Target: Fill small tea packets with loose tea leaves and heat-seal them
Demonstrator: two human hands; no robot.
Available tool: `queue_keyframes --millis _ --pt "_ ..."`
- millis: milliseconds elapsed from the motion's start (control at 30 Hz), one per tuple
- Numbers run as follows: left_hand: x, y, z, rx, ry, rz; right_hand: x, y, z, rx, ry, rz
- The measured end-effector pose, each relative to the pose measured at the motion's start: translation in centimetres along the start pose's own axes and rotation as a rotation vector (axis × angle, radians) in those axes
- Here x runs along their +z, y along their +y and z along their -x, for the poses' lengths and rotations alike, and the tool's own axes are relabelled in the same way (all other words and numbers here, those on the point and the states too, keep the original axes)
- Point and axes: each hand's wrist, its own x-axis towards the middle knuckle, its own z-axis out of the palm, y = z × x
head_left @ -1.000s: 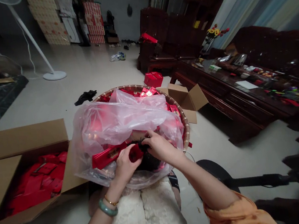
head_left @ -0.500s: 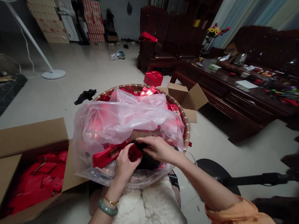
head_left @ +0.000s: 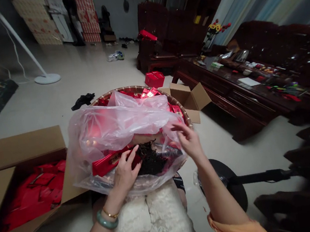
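Note:
My left hand [head_left: 126,172] is curled round the open end of a small red packet [head_left: 138,159], partly hidden by the fingers. Right beside it lies a heap of dark, twisted dried leaves, like loose tea [head_left: 152,162], inside a large clear plastic bag [head_left: 140,114]. A row of flat red packets with gold print [head_left: 101,165] lies just left of that hand. My right hand [head_left: 190,141] is over the bag's right side, fingers spread, nothing seen in it. Under the bag is a round woven basket [head_left: 186,113] with more red packets [head_left: 150,92].
To the left stands an open carton [head_left: 18,146] full of red packets. Behind the basket are a red box [head_left: 155,79] and a smaller open carton [head_left: 195,98]. A black round stand base [head_left: 231,186] is at my right, near a dark wooden table [head_left: 227,94].
My right hand has left the left hand and moved right, its fingers opening out. The dark leaves show more now. My left hand has stayed by the packet; the view has shifted slightly.

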Motion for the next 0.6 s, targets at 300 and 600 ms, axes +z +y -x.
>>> queue_keyframes --millis 300,600 --pt "-1.5 0.2 -0.3 -0.007 -0.081 -0.173 -1.8 6.7 2.8 0.216 -0.282 0.567" --pt "-1.9 -0.2 0.1 -0.027 -0.006 -0.147 4.0 6.0 -1.7 -0.010 -0.605 0.242"
